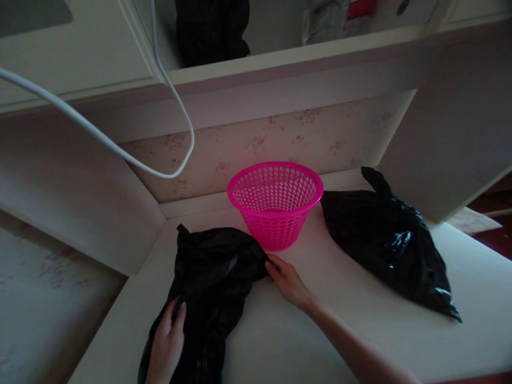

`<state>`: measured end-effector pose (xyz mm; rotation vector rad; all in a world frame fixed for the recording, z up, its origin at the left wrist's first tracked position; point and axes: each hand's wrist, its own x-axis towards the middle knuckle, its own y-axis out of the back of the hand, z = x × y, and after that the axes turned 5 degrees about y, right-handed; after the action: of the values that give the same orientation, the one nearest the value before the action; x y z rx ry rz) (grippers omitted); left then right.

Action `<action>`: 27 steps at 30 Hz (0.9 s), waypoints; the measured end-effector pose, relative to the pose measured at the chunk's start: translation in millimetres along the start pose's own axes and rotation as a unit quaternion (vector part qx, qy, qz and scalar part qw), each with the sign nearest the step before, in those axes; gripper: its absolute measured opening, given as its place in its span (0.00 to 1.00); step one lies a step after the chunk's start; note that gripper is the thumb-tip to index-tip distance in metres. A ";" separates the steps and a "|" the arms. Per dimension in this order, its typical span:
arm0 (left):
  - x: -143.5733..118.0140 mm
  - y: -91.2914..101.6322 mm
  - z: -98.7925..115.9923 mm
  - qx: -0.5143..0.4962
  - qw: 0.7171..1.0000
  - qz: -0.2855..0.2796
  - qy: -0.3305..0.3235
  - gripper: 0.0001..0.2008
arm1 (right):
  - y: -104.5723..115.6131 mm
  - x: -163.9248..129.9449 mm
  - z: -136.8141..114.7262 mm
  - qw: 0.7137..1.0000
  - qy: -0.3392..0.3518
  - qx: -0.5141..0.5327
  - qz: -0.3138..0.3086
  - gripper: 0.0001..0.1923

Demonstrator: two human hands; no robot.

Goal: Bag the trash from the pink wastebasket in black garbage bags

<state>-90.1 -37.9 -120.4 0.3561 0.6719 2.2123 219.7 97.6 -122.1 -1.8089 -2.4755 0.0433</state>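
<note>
A black plastic bag (212, 277) lies crumpled on the white surface in front of me. My right hand (286, 277) pinches the bag's right corner between thumb and fingers, just below the pink basket. On the bag's lower left part, my left hand (168, 333) is closed on the plastic, its thumb and fingers bent around a fold. The pink basket (276, 232) is perforated, stands upright against the back wall and looks empty inside. A second black bag (384, 245), shiny and full-looking, rests to the right of the basket.
A white cable (100, 137) hangs in a loop at the upper left. Above the back wall runs a shelf (280, 61) holding a dark bag (212, 32) and a clear plastic package (326, 24). White side panels bound the white surface (304, 341) left and right.
</note>
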 end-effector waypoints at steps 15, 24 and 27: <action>27.5 -3.7 19.2 -0.152 0.986 -0.063 0.009 0.30 | 55.0 -64.9 -37.0 0.951 -0.027 0.231 0.202 0.32; 29.2 7.4 54.6 -0.161 0.986 0.026 0.039 0.27 | 68.8 -57.0 -27.0 0.935 -0.103 0.273 0.202 0.30; 48.9 9.8 72.7 -0.146 0.985 0.081 0.029 0.26 | 58.7 -70.1 -22.3 0.912 -0.129 0.297 0.252 0.29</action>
<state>-95.4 19.0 -53.3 0.2012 0.3491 2.4432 298.3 48.2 -106.9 -2.1511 -1.7356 0.9983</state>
